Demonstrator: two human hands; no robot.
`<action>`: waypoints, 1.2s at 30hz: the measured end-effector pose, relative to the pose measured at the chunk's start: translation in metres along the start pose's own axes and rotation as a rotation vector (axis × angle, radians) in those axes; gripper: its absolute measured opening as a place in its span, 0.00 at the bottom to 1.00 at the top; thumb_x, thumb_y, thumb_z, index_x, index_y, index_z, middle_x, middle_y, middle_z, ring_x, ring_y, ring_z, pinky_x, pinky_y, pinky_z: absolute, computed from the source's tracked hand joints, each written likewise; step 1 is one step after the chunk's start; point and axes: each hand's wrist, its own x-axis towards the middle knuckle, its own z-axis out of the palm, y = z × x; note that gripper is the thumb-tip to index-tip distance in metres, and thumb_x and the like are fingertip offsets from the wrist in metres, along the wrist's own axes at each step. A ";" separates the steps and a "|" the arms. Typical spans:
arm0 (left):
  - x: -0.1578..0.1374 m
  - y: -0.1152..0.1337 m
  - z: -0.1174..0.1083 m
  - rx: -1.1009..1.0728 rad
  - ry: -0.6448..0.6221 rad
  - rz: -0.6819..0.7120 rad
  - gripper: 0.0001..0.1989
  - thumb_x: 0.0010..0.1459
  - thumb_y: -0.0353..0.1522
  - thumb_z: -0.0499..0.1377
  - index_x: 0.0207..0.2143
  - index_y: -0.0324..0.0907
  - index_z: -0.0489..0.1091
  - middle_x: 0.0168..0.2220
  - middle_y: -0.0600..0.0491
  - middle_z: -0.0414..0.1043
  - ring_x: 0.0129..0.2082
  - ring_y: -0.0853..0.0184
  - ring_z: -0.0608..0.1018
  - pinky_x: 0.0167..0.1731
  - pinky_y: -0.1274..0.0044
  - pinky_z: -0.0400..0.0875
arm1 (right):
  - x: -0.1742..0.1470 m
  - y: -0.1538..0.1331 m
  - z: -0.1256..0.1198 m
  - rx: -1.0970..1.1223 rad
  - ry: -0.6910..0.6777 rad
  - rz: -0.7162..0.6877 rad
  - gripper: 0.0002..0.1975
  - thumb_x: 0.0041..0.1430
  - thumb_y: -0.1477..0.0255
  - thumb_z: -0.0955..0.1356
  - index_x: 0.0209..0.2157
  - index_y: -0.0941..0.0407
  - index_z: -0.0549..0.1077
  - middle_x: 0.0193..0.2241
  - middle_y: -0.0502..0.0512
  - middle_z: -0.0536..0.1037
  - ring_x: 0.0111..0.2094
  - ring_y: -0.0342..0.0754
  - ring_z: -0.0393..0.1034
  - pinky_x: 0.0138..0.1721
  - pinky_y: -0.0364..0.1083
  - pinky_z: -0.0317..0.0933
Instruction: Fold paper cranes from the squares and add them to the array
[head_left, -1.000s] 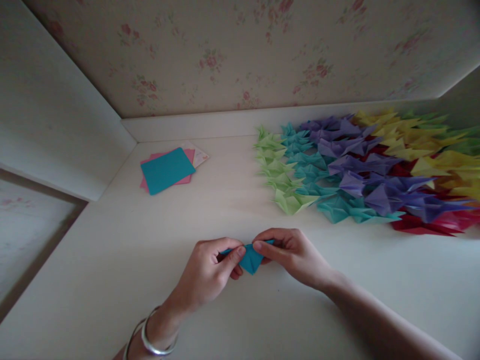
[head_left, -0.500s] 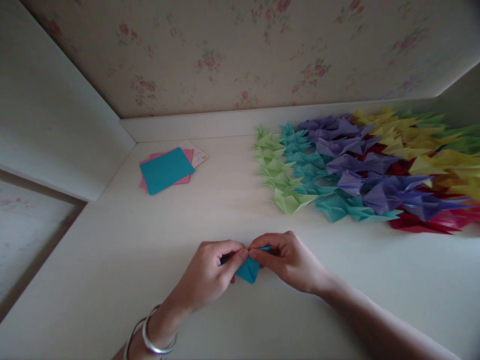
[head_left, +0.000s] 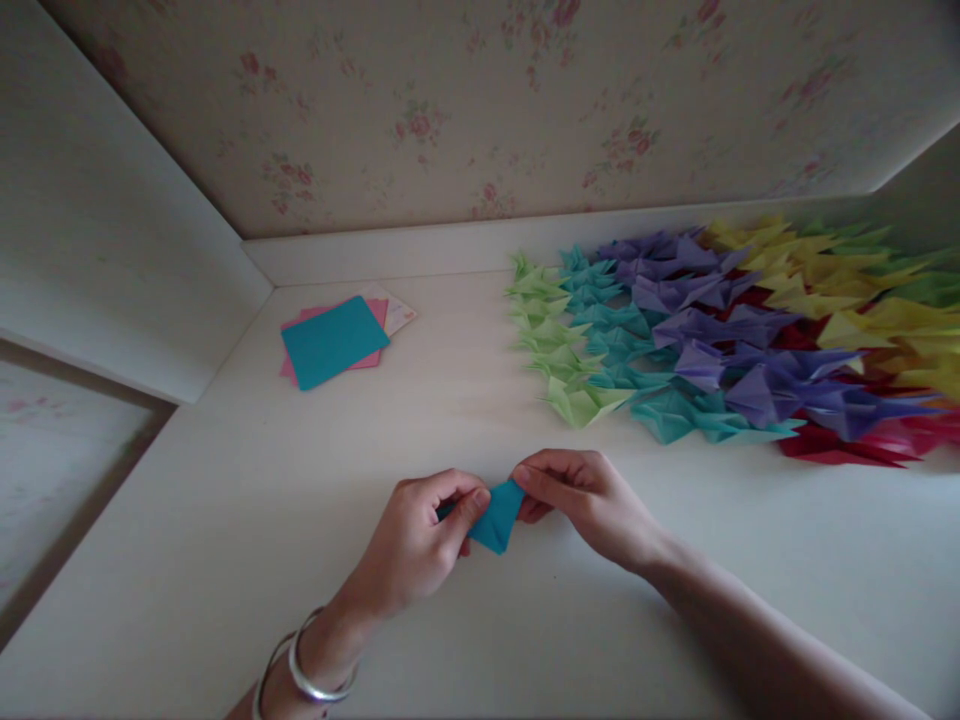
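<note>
A small piece of folded blue origami paper (head_left: 498, 520) is held between both hands, just above the white table (head_left: 480, 640). My left hand (head_left: 431, 535) is closed on its left side, thumb on top and fingers partly hidden behind. The right corner of the paper is pinched between the thumb and index finger of my right hand (head_left: 574, 500). A point of the paper faces down toward me, with a crease visible on its face.
Rows of folded paper cranes in green, teal (head_left: 619, 330), purple (head_left: 765, 390), yellow (head_left: 832, 280) and red (head_left: 847, 445) cover the right back. A stack of blue sheets (head_left: 335, 342) and pink sheets (head_left: 367, 360) lies at back left. A wallpapered wall (head_left: 450, 120) closes the back.
My right hand has shifted slightly right and up, away from my left thumb, baring more of the paper. The paper has risen a little. My left hand has barely moved.
</note>
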 end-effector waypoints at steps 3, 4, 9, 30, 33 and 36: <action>0.000 0.001 -0.001 -0.004 -0.010 -0.007 0.16 0.65 0.41 0.55 0.32 0.41 0.74 0.23 0.55 0.71 0.20 0.71 0.73 0.20 0.82 0.65 | 0.000 0.000 0.000 -0.034 0.031 -0.022 0.17 0.62 0.60 0.67 0.28 0.58 0.78 0.25 0.54 0.80 0.28 0.47 0.75 0.33 0.45 0.69; 0.000 0.001 0.000 -0.007 -0.010 -0.006 0.15 0.65 0.41 0.55 0.32 0.40 0.74 0.22 0.55 0.71 0.20 0.71 0.73 0.20 0.82 0.65 | -0.001 0.000 0.001 -0.063 0.055 -0.030 0.16 0.63 0.61 0.67 0.28 0.58 0.78 0.24 0.54 0.80 0.28 0.47 0.75 0.32 0.45 0.69; 0.002 0.001 0.002 -0.053 0.027 -0.004 0.13 0.64 0.39 0.57 0.32 0.41 0.75 0.25 0.54 0.73 0.22 0.69 0.75 0.23 0.81 0.69 | 0.000 0.007 0.009 -0.159 0.185 -0.122 0.14 0.65 0.64 0.66 0.32 0.57 0.78 0.26 0.54 0.79 0.29 0.47 0.74 0.31 0.44 0.68; 0.001 0.000 0.002 -0.269 0.088 0.012 0.17 0.66 0.39 0.56 0.55 0.45 0.67 0.45 0.51 0.81 0.47 0.63 0.80 0.49 0.75 0.72 | -0.011 0.015 0.029 -0.431 0.173 -0.323 0.08 0.67 0.66 0.65 0.42 0.54 0.72 0.23 0.48 0.74 0.21 0.42 0.66 0.23 0.41 0.57; 0.000 0.004 -0.001 -0.234 -0.024 0.056 0.18 0.67 0.38 0.55 0.58 0.47 0.70 0.55 0.52 0.76 0.59 0.60 0.73 0.60 0.72 0.64 | -0.010 0.014 0.027 -0.404 0.164 -0.290 0.09 0.65 0.64 0.67 0.43 0.54 0.72 0.20 0.46 0.71 0.19 0.41 0.65 0.21 0.40 0.55; -0.002 0.004 -0.002 -0.225 -0.062 0.088 0.17 0.68 0.37 0.54 0.56 0.49 0.73 0.60 0.55 0.71 0.62 0.60 0.69 0.63 0.71 0.60 | -0.011 0.015 0.026 -0.385 0.177 -0.265 0.11 0.63 0.61 0.68 0.40 0.54 0.71 0.21 0.46 0.71 0.19 0.42 0.66 0.21 0.40 0.56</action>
